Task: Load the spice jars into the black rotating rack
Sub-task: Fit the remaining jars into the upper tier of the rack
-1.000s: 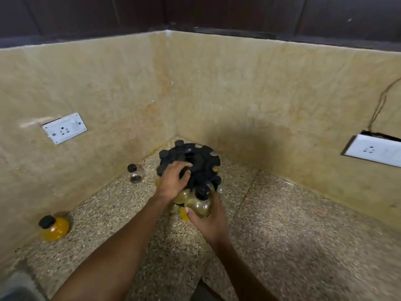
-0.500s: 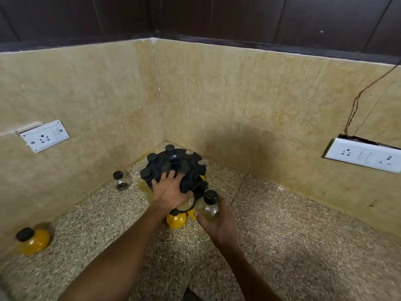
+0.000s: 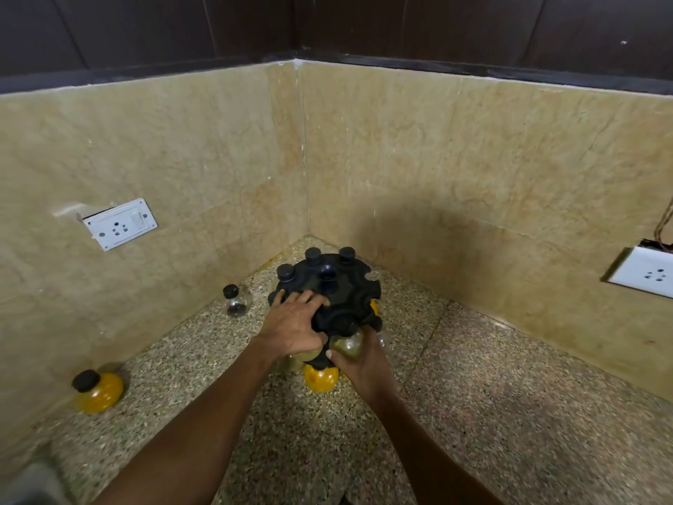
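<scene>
Right hand holds jar at rack

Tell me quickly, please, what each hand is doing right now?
Left hand: open, fingers spread, pressing on top of the black rack.
Right hand: holding a spice jar at the rack's near edge.

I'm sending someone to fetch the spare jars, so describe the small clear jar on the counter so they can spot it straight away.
Start at the black rotating rack in the counter's corner. Just left of it, by the wall under the white socket, stands the small clear jar. Unlike the orange-filled jar farther left, it looks almost empty.
</scene>
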